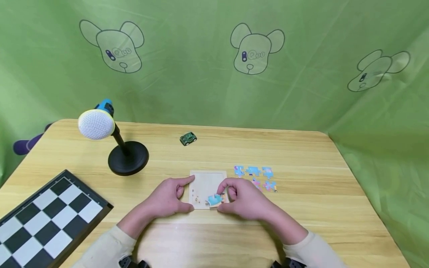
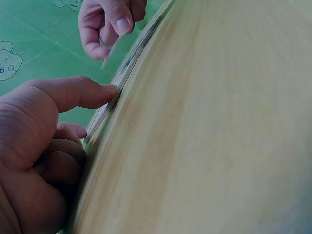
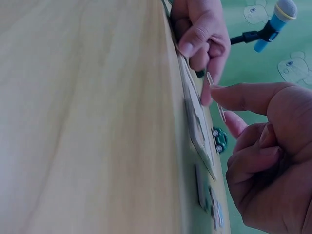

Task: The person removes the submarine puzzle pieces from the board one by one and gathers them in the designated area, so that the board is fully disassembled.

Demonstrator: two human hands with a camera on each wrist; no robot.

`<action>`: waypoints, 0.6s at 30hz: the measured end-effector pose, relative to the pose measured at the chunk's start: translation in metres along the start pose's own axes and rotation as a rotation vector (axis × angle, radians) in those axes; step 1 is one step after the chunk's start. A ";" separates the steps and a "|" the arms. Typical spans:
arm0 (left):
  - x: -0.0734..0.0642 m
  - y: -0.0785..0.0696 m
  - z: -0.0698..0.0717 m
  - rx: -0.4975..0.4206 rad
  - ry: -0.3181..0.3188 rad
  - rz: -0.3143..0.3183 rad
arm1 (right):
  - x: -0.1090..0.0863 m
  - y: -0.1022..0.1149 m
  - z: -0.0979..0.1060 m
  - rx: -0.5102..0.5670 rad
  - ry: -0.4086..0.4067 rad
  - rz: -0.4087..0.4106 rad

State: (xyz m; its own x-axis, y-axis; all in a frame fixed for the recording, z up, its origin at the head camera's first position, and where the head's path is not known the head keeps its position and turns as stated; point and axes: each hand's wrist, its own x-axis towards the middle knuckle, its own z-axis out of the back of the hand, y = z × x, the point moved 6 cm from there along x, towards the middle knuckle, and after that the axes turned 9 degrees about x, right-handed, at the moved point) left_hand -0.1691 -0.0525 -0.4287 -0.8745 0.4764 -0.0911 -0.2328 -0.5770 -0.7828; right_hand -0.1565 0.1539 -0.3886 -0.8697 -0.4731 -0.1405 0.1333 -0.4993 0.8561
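A pale, shallow puzzle tray [image 1: 203, 182] lies flat on the table. My left hand [image 1: 168, 198] holds its left side, index finger at the upper part and thumb at the near corner. In the left wrist view, that hand's [image 2: 39, 131] thumb presses the tray's near edge while other fingers curl. Between thumb and index finger, my right hand [image 1: 246, 199] pinches a blue printed puzzle piece [image 1: 215, 200] over the tray's near right part. Seen edge-on in the right wrist view, the piece [image 3: 210, 79] is tilted and raised above the tray.
Several loose puzzle pieces [image 1: 253, 171] lie right of the tray, some partly behind my right hand. A green toy car [image 1: 188, 139] stands farther back. To the left are a microphone [image 1: 96, 124] on a black stand [image 1: 128, 158] and a checkered board [image 1: 50, 223]. Green cloth [image 1: 201, 93] hangs behind.
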 end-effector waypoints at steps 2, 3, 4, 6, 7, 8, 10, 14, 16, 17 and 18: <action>0.000 0.000 0.000 -0.001 0.002 0.003 | -0.004 -0.001 0.006 0.012 -0.015 0.004; -0.001 0.000 0.000 0.000 0.001 0.003 | -0.007 -0.002 0.009 0.017 -0.022 0.005; -0.001 0.000 0.000 -0.001 0.001 0.004 | -0.009 -0.003 0.013 0.022 -0.029 0.003; -0.001 0.000 0.000 -0.002 -0.001 0.004 | -0.013 -0.005 0.018 0.041 -0.035 0.005; -0.001 0.000 0.000 -0.004 -0.001 0.004 | -0.016 -0.006 0.021 0.049 -0.039 0.005; -0.001 0.000 0.000 -0.004 -0.001 0.003 | -0.018 -0.008 0.024 0.054 -0.043 0.005; 0.000 0.001 0.000 -0.009 0.000 0.003 | -0.023 -0.011 0.030 0.066 -0.052 0.004; 0.001 0.001 -0.001 -0.006 -0.002 0.003 | -0.032 -0.021 0.043 0.048 -0.084 -0.005; 0.001 0.000 -0.001 -0.002 -0.003 0.003 | -0.036 -0.027 0.049 0.038 -0.100 -0.015; 0.001 0.000 -0.001 -0.003 -0.003 0.005 | -0.038 -0.030 0.052 0.036 -0.107 -0.021; 0.001 0.000 -0.001 -0.003 -0.003 0.006 | -0.040 -0.033 0.054 0.035 -0.113 -0.025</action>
State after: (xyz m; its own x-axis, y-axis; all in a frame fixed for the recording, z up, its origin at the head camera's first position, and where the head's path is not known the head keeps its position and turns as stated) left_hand -0.1694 -0.0514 -0.4293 -0.8771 0.4710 -0.0942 -0.2264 -0.5782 -0.7838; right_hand -0.1518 0.2285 -0.3838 -0.9208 -0.3751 -0.1072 0.0956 -0.4835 0.8701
